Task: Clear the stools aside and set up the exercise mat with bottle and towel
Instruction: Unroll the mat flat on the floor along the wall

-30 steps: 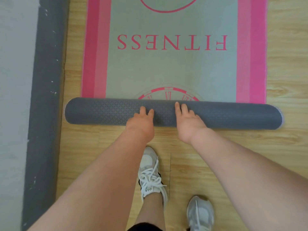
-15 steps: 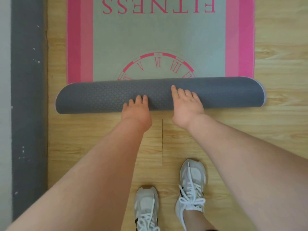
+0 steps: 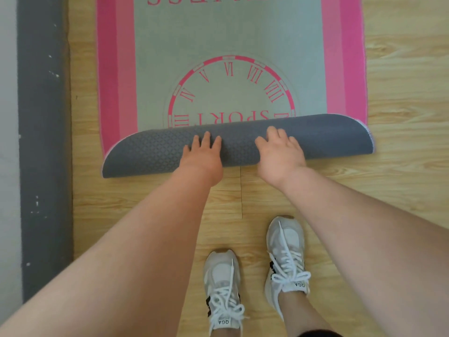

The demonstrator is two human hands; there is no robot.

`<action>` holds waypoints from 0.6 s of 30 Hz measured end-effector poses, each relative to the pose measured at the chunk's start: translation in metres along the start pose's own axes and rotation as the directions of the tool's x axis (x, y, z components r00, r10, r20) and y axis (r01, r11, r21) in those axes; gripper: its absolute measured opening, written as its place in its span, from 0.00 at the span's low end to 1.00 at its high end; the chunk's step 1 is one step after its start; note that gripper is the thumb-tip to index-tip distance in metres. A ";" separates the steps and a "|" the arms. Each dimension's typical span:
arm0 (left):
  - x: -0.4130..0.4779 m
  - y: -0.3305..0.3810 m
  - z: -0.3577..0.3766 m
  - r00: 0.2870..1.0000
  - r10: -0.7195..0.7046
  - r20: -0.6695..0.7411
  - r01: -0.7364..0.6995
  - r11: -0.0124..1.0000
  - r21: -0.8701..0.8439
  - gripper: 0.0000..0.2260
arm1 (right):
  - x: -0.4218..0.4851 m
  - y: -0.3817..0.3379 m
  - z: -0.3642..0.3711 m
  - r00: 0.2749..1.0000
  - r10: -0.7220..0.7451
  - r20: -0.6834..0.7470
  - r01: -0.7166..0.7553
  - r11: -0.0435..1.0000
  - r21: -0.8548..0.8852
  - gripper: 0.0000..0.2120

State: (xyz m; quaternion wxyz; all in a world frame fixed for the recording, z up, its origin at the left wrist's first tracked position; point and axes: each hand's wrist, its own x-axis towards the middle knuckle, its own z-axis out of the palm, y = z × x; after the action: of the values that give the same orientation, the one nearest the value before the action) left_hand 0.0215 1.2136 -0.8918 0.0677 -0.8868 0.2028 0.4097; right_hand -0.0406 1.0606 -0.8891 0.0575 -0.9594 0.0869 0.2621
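Exercise mat [image 3: 228, 37] spread out on the floor [image 3: 401, 69] beyond its grey roll [image 3: 150, 154], near end not yet laid flat. Left grip [image 3: 202, 155] and right grip [image 3: 279, 152] resting on the roll's middle, fingers straight and apart, clamped on nothing. Probably light, soft and floppy, with a tacky textured underside; best pressed palms-down at the roll's middle, evenly on both sides.
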 end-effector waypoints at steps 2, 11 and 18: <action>-0.012 0.004 0.011 1.000 0.002 -0.018 -0.002 1.000 0.007 0.32 | -0.002 0.008 0.000 0.997 0.052 -0.055 -0.049 0.997 0.053 0.24; -0.060 0.006 0.061 0.971 -0.035 -0.236 0.020 0.997 -0.068 0.25 | -0.032 0.000 0.035 0.983 0.109 0.146 -0.105 0.994 -0.033 0.39; -0.083 0.011 0.093 0.971 -0.063 -0.229 0.064 0.998 -0.006 0.33 | -0.092 0.007 0.067 0.989 0.036 0.144 -0.027 0.997 -0.068 0.24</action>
State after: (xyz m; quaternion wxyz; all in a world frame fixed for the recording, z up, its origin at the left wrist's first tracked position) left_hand -0.0967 1.2551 -0.8899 0.0576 -0.9342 0.1812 0.3020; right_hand -0.1526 1.0772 -0.9002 0.0280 -0.9376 0.0891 0.3348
